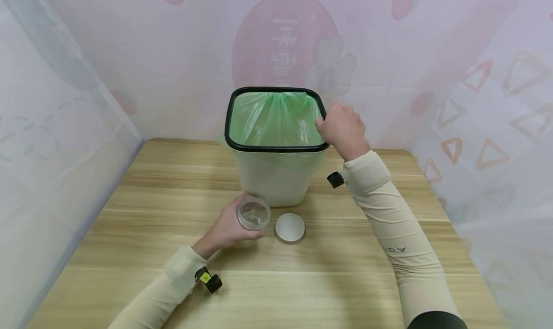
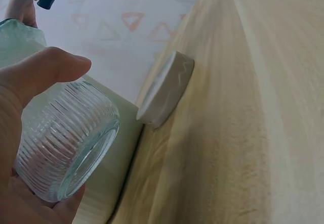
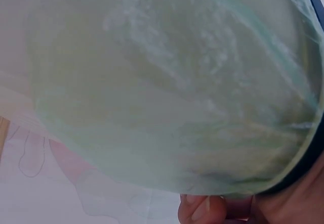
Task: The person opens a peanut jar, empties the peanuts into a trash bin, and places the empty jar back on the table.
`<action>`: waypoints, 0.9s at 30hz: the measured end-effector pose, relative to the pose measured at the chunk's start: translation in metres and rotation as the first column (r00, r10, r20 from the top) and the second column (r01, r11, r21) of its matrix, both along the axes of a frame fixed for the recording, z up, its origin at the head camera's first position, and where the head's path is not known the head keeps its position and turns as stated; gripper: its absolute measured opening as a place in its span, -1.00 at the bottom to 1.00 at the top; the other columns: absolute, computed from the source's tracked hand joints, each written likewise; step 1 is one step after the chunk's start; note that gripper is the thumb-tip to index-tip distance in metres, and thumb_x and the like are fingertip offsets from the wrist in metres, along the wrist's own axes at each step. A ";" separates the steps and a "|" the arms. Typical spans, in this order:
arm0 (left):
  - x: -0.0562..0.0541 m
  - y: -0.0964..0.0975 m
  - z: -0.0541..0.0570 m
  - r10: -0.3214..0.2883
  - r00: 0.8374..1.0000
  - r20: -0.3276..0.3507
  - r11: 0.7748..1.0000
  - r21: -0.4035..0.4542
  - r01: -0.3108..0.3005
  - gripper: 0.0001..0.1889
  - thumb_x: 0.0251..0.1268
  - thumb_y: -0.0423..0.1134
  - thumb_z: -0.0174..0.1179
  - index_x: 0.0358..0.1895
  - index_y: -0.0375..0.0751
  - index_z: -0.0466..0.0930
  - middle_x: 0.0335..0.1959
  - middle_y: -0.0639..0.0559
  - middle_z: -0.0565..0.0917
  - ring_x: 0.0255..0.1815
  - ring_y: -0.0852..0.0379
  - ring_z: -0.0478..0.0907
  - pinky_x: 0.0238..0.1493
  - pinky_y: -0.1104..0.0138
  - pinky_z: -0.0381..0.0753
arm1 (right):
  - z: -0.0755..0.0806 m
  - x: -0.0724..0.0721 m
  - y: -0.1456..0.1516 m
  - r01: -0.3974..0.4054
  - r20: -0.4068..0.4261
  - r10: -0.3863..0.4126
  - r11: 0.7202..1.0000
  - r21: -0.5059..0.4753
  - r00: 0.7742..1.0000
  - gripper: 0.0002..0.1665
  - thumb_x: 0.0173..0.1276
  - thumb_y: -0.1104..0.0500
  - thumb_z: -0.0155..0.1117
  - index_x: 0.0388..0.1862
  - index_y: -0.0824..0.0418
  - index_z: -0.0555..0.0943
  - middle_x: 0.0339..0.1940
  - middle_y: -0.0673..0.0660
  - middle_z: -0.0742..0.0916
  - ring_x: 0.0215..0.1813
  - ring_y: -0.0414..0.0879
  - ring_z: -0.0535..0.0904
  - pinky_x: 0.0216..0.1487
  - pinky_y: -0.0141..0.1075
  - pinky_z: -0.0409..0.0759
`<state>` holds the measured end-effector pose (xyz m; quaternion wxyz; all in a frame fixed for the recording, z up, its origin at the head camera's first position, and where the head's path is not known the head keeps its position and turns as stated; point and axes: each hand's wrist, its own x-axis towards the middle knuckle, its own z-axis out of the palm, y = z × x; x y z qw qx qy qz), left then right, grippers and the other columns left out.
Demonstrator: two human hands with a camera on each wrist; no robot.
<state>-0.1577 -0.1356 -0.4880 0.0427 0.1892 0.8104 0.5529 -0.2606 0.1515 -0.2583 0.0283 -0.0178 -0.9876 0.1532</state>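
A clear glass jar (image 1: 253,213) with ribbed sides (image 2: 68,138) is in my left hand (image 1: 228,227), thumb on one side and fingers on the other. In the left wrist view its base is raised off the table. Beside it on the tabletop lies a round white lid (image 1: 290,228). Behind both stands a white trash bin (image 1: 276,180), lined with a green plastic bag (image 1: 276,120) under a black rim (image 1: 276,149). My right hand (image 1: 344,131) grips that rim at its right side. Fingertips (image 3: 202,209) show below the bag in the right wrist view.
The wooden table (image 1: 337,281) runs up to a patterned curtain (image 1: 194,79) behind the bin. More curtain hangs at the left and right edges. A small black wrist camera (image 1: 335,179) sits on the right sleeve.
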 end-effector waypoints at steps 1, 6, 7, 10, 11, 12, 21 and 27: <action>0.000 0.000 -0.001 0.004 1.000 0.004 1.000 -0.004 -0.004 -0.10 -0.23 -0.23 0.76 0.31 -0.03 0.49 0.21 -0.12 0.70 0.24 -0.11 0.64 0.35 -0.08 0.56 | 0.000 0.000 0.000 -0.001 -0.002 0.001 1.000 0.000 1.000 -0.53 0.56 -0.07 0.01 0.04 0.33 0.51 -0.08 0.39 0.70 -0.03 0.35 0.68 -0.15 0.14 0.69; 0.001 0.000 -0.006 0.015 1.000 0.019 1.000 -0.018 -0.014 -0.10 -0.23 -0.22 0.76 0.31 -0.08 0.48 0.21 -0.14 0.70 0.25 -0.11 0.63 0.35 -0.05 0.56 | 0.000 0.001 -0.001 -0.008 0.001 0.008 1.000 -0.004 1.000 -0.55 0.57 -0.07 0.00 0.02 0.32 0.50 -0.14 0.35 0.68 -0.09 0.30 0.67 -0.23 0.08 0.65; 0.000 0.000 -0.007 0.018 1.000 0.023 1.000 -0.018 -0.017 -0.10 -0.23 -0.23 0.76 0.31 -0.08 0.48 0.21 -0.14 0.69 0.25 -0.10 0.62 0.35 -0.04 0.55 | 0.000 0.001 -0.002 -0.009 0.001 0.009 1.000 -0.004 1.000 -0.56 0.57 -0.06 0.00 0.01 0.32 0.50 -0.16 0.34 0.67 -0.11 0.29 0.66 -0.25 0.06 0.64; 0.000 0.000 -0.011 0.023 0.999 0.026 0.999 -0.024 -0.022 -0.12 -0.22 -0.24 0.76 0.29 -0.06 0.48 0.21 -0.12 0.69 0.26 -0.08 0.62 0.36 -0.04 0.55 | 0.000 0.001 -0.002 -0.011 -0.001 0.011 1.000 -0.007 1.000 -0.57 0.57 -0.05 0.00 0.01 0.31 0.49 -0.18 0.32 0.66 -0.14 0.27 0.65 -0.28 0.03 0.61; -0.001 0.000 -0.013 0.023 0.999 0.026 0.999 -0.023 -0.022 -0.12 -0.22 -0.24 0.75 0.28 -0.06 0.48 0.21 -0.11 0.69 0.26 -0.08 0.62 0.36 -0.03 0.55 | 0.000 0.001 -0.002 -0.011 -0.002 0.011 1.000 -0.007 1.000 -0.58 0.56 -0.05 0.00 0.01 0.31 0.49 -0.18 0.31 0.66 -0.13 0.27 0.65 -0.28 0.03 0.61; -0.001 0.000 -0.014 0.023 0.999 0.027 1.000 -0.019 -0.023 -0.13 -0.22 -0.26 0.75 0.28 -0.06 0.48 0.20 -0.11 0.69 0.25 -0.08 0.62 0.36 -0.03 0.54 | 0.001 0.001 -0.002 -0.010 -0.001 0.010 1.000 -0.009 1.000 -0.58 0.56 -0.05 0.00 0.02 0.31 0.49 -0.17 0.31 0.66 -0.13 0.27 0.64 -0.27 0.03 0.61; -0.004 -0.002 -0.022 0.021 1.000 0.006 1.000 -0.013 -0.021 -0.11 -0.23 -0.18 0.77 0.29 -0.11 0.48 0.18 -0.10 0.70 0.23 -0.11 0.63 0.33 -0.04 0.57 | 0.004 0.001 -0.003 -0.006 0.026 0.007 1.000 -0.020 1.000 -0.58 0.57 -0.06 -0.01 0.01 0.29 0.48 -0.14 0.30 0.65 -0.10 0.25 0.62 -0.25 0.01 0.59; -0.004 -0.003 -0.025 0.040 0.999 0.002 0.998 -0.054 -0.040 -0.10 -0.21 -0.11 0.76 0.30 -0.11 0.48 0.19 -0.08 0.69 0.25 -0.10 0.62 0.33 -0.04 0.57 | 0.004 0.000 -0.005 -0.013 0.026 0.014 0.999 -0.029 1.000 -0.60 0.57 -0.06 0.00 -0.01 0.28 0.48 -0.16 0.28 0.65 -0.12 0.23 0.61 -0.23 0.01 0.59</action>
